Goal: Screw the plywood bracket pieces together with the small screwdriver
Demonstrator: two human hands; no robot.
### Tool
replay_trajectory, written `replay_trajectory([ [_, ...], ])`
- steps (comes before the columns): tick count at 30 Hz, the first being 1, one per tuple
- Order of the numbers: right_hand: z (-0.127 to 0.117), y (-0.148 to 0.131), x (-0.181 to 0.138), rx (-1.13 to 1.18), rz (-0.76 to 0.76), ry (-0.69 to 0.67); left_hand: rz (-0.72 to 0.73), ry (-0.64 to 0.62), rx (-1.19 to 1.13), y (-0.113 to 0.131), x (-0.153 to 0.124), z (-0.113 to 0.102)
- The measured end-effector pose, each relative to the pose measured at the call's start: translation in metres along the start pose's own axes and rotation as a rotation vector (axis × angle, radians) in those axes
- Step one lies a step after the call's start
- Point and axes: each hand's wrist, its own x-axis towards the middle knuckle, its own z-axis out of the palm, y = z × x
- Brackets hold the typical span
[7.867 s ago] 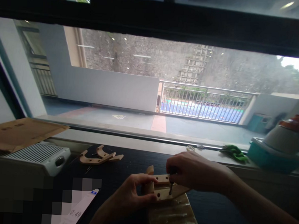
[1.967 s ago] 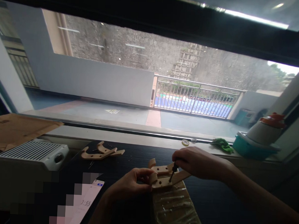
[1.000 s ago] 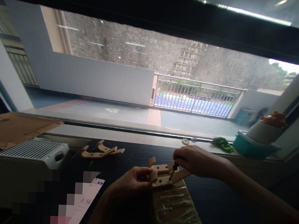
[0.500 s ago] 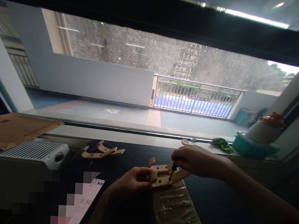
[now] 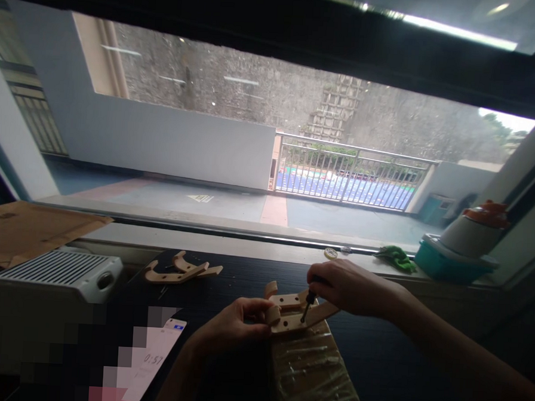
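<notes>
My left hand [image 5: 238, 324] pinches the curved end of a pale wooden hook [image 5: 293, 323], which has holes along its flat part. My right hand [image 5: 348, 287] grips a screwdriver [image 5: 309, 299] from above, its tip down at a hole in that hook. A second wooden hook [image 5: 285, 299] lies just behind. Both rest on a long box wrapped in shiny clear tape [image 5: 306, 361]. My right fingers hide most of the screwdriver handle.
Two more wooden hooks [image 5: 180, 274] and a few small screws [image 5: 163, 292] lie on the dark table. A phone [image 5: 154, 356] showing a timer is at the left front. On the sill are a tape roll [image 5: 330, 253], a green cloth [image 5: 396, 258] and a teal box [image 5: 444, 260].
Hands, screwdriver and hooks stay almost in place; the right hand shows only a slight shift. The phone's timer has moved from 0:56 to 0:57.
</notes>
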Motion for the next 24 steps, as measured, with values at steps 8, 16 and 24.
replay_trajectory([
  [8, -0.0059, 0.0033, -0.0028, -0.023, -0.026, -0.051, 0.001, -0.019, -0.025, 0.0037, -0.0003, 0.0005],
  [16, -0.0013, 0.0027, 0.0021, 0.011, -0.054, -0.018, 0.0, -0.014, 0.004, 0.0029, -0.0009, 0.0009],
  [24, -0.0026, 0.0032, 0.003, -0.027, 0.006, -0.018, 0.01, -0.026, -0.029, 0.0006, 0.0001, -0.0007],
])
